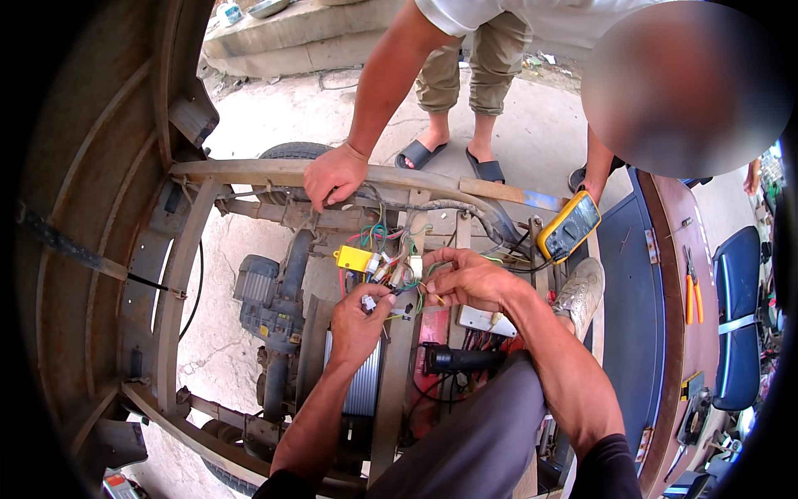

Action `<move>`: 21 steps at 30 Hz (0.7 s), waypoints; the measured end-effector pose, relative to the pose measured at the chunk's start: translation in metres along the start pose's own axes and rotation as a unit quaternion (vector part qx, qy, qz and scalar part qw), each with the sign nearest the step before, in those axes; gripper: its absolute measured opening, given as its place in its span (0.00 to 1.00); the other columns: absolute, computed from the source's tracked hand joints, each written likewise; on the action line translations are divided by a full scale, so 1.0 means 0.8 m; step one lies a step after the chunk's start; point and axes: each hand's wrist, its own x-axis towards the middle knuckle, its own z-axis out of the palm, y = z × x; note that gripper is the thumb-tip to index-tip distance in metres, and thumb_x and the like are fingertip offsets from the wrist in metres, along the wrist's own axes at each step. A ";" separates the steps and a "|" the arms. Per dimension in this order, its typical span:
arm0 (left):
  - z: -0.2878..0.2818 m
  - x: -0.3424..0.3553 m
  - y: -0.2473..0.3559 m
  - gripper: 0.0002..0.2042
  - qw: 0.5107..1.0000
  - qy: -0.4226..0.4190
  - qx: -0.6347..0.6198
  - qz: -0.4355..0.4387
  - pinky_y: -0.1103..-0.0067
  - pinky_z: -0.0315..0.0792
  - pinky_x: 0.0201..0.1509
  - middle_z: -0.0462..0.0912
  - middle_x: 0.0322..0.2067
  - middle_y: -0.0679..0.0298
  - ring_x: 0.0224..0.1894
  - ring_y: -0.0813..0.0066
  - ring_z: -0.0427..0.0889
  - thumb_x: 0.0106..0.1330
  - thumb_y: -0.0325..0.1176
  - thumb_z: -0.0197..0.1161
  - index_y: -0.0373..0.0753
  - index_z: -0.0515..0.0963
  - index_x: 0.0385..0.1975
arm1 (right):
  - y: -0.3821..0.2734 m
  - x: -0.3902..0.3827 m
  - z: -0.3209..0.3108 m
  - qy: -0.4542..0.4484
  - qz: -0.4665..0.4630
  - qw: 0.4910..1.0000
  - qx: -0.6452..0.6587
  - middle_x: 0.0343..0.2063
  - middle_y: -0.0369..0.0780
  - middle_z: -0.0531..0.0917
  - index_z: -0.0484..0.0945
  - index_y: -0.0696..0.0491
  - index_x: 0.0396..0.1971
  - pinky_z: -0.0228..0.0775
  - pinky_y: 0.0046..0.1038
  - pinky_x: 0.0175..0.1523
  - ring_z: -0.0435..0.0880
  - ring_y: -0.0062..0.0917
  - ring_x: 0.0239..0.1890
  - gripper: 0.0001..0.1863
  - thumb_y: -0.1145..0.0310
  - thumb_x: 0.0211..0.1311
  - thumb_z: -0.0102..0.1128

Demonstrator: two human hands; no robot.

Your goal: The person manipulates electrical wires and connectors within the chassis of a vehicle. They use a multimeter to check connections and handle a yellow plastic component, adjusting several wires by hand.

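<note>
In the head view, my left hand [359, 323] pinches a small white connector [368, 303] and wires among a bundle of coloured wires [399, 283] over the vehicle's open metal frame [189, 308]. My right hand [465, 279] is just right of it, fingertips closed on thin wires in that bundle. A yellow plastic box [353, 259] with several white connectors sits behind my left hand. Below my hands lie a ribbed silver unit [358, 382], a white box [485, 320] with dark cables and a black cylinder [453, 358].
A co-worker's hand [335, 175] rests on the rear rail; their other hand [589, 190] holds a yellow handheld meter [570, 224]. A motor housing [264, 287] is at left, a rusty panel [100, 208] beyond. Orange-handled pliers [696, 295] lie on a maroon board [690, 216] at right.
</note>
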 end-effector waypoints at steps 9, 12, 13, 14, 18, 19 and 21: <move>-0.003 0.001 0.002 0.08 1.000 -0.008 0.004 -0.022 0.80 0.67 0.26 0.83 0.24 0.71 0.22 0.86 0.69 0.63 0.34 0.71 0.39 0.85 0.37 | 0.002 0.001 -0.013 -0.049 -0.018 0.999 -0.002 0.38 0.40 0.85 0.80 0.60 0.47 0.81 0.26 0.45 0.85 0.24 0.38 0.10 0.79 0.67 0.62; -0.004 0.001 0.004 0.08 0.999 -0.007 0.000 -0.032 0.81 0.67 0.26 0.83 0.24 0.71 0.21 0.86 0.69 0.63 0.34 0.71 0.38 0.85 0.37 | -0.003 -0.006 -0.002 -0.034 -0.031 0.999 0.000 0.38 0.39 0.86 0.83 0.60 0.45 0.81 0.26 0.47 0.85 0.24 0.39 0.09 0.78 0.66 0.63; -0.005 0.002 0.005 0.08 0.999 -0.006 0.000 -0.031 0.81 0.67 0.26 0.83 0.24 0.71 0.21 0.86 0.69 0.63 0.34 0.71 0.38 0.85 0.37 | 0.000 -0.003 -0.004 -0.036 -0.031 0.999 -0.001 0.38 0.39 0.86 0.83 0.60 0.45 0.81 0.26 0.47 0.85 0.24 0.39 0.09 0.78 0.66 0.63; -0.006 0.002 0.006 0.08 0.999 -0.010 -0.003 -0.037 0.81 0.67 0.26 0.83 0.24 0.71 0.22 0.86 0.70 0.63 0.34 0.71 0.38 0.85 0.37 | 0.006 0.003 -0.009 -0.041 -0.051 0.998 -0.012 0.39 0.40 0.86 0.83 0.61 0.46 0.81 0.27 0.47 0.85 0.25 0.39 0.11 0.78 0.65 0.64; -0.006 0.003 0.008 0.08 0.999 -0.013 -0.004 -0.035 0.81 0.68 0.27 0.83 0.24 0.70 0.22 0.86 0.70 0.63 0.34 0.71 0.38 0.85 0.37 | 0.010 0.012 -0.008 0.002 -0.077 0.997 -0.011 0.38 0.40 0.86 0.82 0.62 0.46 0.81 0.28 0.46 0.86 0.25 0.39 0.11 0.77 0.65 0.65; -0.004 0.003 0.009 0.08 0.999 -0.014 -0.006 -0.035 0.81 0.68 0.27 0.83 0.24 0.70 0.22 0.86 0.70 0.63 0.34 0.71 0.38 0.85 0.37 | 0.009 0.011 -0.008 0.003 -0.077 0.997 -0.012 0.38 0.40 0.86 0.82 0.62 0.46 0.81 0.28 0.46 0.86 0.25 0.39 0.11 0.77 0.65 0.65; -0.004 0.002 0.009 0.08 0.999 -0.016 -0.011 -0.050 0.80 0.68 0.28 0.83 0.24 0.70 0.23 0.85 0.72 0.62 0.33 0.71 0.37 0.85 0.37 | 0.005 0.008 -0.004 0.046 -0.066 0.996 -0.042 0.37 0.40 0.85 0.81 0.60 0.44 0.81 0.28 0.46 0.86 0.25 0.38 0.10 0.75 0.65 0.66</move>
